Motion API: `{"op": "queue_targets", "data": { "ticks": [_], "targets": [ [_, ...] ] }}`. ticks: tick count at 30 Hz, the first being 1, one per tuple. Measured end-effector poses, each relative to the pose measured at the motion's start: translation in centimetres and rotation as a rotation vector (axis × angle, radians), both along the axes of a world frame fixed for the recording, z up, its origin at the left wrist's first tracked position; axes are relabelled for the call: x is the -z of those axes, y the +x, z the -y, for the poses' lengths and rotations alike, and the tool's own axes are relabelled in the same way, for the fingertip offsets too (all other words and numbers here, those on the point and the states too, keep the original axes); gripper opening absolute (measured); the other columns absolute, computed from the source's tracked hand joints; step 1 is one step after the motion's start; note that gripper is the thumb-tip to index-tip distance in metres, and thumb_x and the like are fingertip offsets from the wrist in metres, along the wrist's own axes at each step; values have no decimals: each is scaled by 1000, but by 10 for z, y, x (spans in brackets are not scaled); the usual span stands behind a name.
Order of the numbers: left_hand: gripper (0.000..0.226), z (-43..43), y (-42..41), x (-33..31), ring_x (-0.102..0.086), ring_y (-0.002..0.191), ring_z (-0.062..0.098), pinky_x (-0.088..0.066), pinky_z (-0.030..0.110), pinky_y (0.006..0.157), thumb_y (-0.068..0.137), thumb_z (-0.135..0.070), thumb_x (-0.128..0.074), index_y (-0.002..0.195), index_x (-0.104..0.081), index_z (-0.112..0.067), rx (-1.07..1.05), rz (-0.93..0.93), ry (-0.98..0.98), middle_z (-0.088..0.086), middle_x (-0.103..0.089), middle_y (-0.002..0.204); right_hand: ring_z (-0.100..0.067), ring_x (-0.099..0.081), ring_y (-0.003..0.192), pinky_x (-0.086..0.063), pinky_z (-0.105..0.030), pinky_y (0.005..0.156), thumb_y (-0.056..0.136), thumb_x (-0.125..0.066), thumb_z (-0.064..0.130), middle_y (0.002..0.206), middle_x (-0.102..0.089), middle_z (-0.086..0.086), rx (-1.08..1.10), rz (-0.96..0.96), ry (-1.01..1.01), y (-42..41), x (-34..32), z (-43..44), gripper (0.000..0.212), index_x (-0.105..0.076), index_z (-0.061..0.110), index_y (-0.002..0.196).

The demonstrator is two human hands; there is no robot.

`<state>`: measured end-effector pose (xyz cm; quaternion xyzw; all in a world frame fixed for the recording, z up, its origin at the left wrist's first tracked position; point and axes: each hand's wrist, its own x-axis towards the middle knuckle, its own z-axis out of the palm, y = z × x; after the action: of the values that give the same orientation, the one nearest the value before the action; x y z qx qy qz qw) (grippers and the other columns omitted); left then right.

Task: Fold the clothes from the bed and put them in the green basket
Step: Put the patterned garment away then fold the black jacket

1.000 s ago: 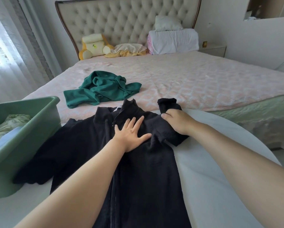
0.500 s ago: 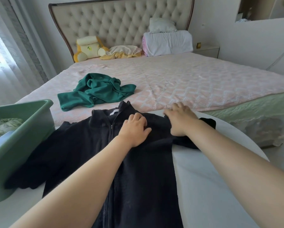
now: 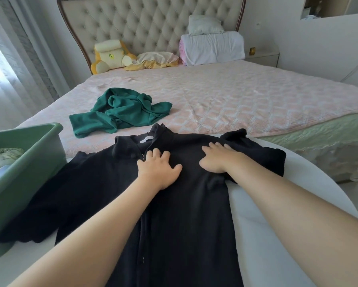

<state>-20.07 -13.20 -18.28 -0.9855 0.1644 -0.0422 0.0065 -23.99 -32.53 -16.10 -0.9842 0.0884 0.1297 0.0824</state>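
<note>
Change: right hand (image 3: 219,160) has let go of the sleeve (image 3: 274,160), now pressing flat on black jacket (image 3: 174,224).
Left hand (image 3: 157,168): fingers spread, pressing chest.
Place: jacket on white bench (image 3: 256,245), beside green basket (image 3: 25,179).

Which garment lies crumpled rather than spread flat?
The dark green garment on the bed: it lies bunched in a heap, while the black jacket is spread flat under the left hand and right hand.

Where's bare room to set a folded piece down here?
Free: the table right of the black jacket, out to its rim; the bed from the green garment across to its right edge. Crowded: left, where the jacket's sleeve lies by the green basket; the left hand and right hand rest on the jacket's chest.
</note>
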Motion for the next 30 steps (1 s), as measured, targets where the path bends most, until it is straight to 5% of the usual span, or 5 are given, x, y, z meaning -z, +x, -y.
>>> {"op": "queue_targets", "data": {
  "ticks": [5,8,11,18,30],
  "targets": [
    [54,-23,7,-12,-15,150,19,-9,44,122,102,-44,-36,154,-32,-31,140,-335,-276,-2,-23,163,-33,-5,153,-15,-47,123,99,-34,38,165,-13,-16,-24,124,34,14,-8,-46,65,-24,11,157],
    [37,-48,15,-8,-37,137,21,-25,25,110,100,-18,-45,136,-55,-22,187,-215,-544,0,-48,143,-27,7,155,-1,-51,124,100,-28,59,169,2,-11,-134,142,96,17,11,-62,70,-10,28,161],
    [32,-68,18,2,-41,124,24,-36,40,101,95,-40,-47,123,-53,-26,-18,78,-276,-2,-48,128,-23,16,154,11,-60,120,95,-20,74,168,12,-2,-138,79,41,19,24,-59,73,0,44,158],
    [79,-81,35,6,8,153,15,9,60,118,89,-78,-20,157,-2,-41,-21,-291,-118,-14,1,166,-23,14,154,8,-63,119,90,-18,81,169,10,1,-79,96,-25,35,26,-50,77,-2,46,158],
    [61,-103,15,-2,-16,151,19,-15,46,121,102,-58,-22,155,-26,-29,93,-85,-41,-2,-21,164,-29,-22,149,-18,-53,120,102,-28,56,159,-33,-10,-156,256,-132,29,15,-79,62,-35,23,153]
  ]
}}
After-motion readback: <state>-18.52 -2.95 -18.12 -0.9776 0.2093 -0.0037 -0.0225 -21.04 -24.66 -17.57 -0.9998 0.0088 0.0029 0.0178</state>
